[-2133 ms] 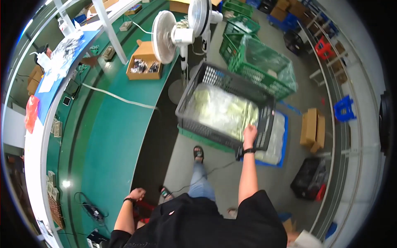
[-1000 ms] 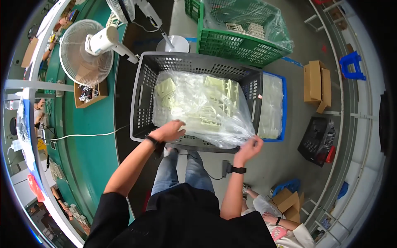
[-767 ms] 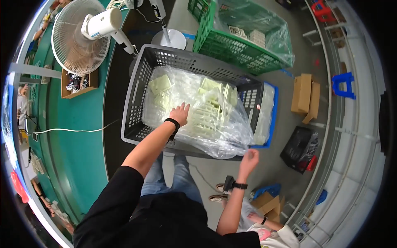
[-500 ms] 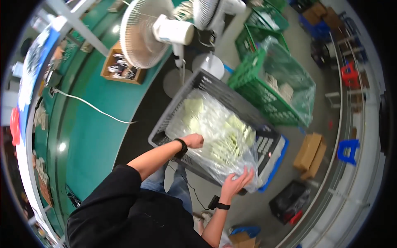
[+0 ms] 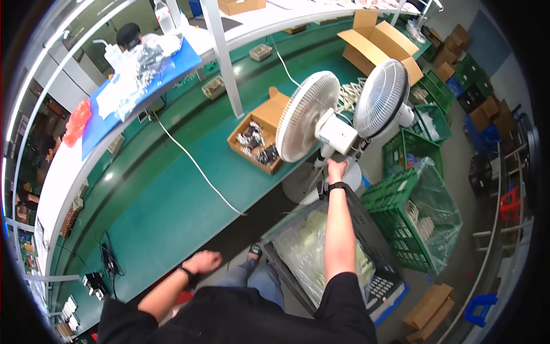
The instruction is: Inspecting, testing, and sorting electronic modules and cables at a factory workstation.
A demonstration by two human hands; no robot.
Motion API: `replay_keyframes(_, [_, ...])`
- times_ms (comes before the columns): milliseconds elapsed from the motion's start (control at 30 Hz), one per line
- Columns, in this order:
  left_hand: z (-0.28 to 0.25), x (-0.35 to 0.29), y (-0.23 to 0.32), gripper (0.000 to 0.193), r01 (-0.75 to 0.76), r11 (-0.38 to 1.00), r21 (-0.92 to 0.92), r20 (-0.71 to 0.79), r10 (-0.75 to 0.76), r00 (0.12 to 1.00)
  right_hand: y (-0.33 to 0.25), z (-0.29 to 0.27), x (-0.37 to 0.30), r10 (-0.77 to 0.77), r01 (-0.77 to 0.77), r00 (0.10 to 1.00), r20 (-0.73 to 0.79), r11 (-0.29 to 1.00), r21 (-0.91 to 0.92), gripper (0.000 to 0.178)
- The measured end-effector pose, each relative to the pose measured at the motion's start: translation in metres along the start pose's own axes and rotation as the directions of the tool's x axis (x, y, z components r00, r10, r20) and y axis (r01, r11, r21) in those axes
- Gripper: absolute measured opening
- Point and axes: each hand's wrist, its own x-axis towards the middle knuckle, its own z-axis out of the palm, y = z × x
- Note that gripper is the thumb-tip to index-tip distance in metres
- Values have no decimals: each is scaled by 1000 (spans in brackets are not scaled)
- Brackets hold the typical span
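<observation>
Just past the black perforated plastic crate [image 5: 366, 221], the white round-caged standing fan [image 5: 338, 133] sits right at the right hand [image 5: 336, 170], head aimed left; can't tell if it's actually gripping. Left hand [image 5: 204, 262] is way farther off, loosely balled by the long green table [image 5: 172, 229], nothing visible in it
</observation>
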Motion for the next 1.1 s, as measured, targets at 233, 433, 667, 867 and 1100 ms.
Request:
replay_keyframes(233, [152, -178, -66, 29, 566, 676, -471, 43, -624, 781, 25, 94, 49, -314, 324, 920, 236, 946, -4, 57])
replay_keyframes(433, [225, -262, -85, 32, 748, -17, -664, 576, -649, 497, 34, 86, 46, -498, 433, 815, 296, 863, 259, 36])
replay_keyframes(667, [163, -201, -56, 32, 655, 54, -754, 416, -732, 539, 32, 55, 90, -540, 529, 772, 335, 838, 132, 40])
replay_keyframes(867, [159, -214, -49, 32, 611, 77, -788, 372, -731, 572, 19, 70, 78, -399, 429, 816, 419, 903, 25, 45])
replay_keyframes(1100, [159, -194, -51, 33, 665, 82, -742, 417, -721, 554, 49, 38, 111, -365, 329, 804, 470, 931, 159, 45])
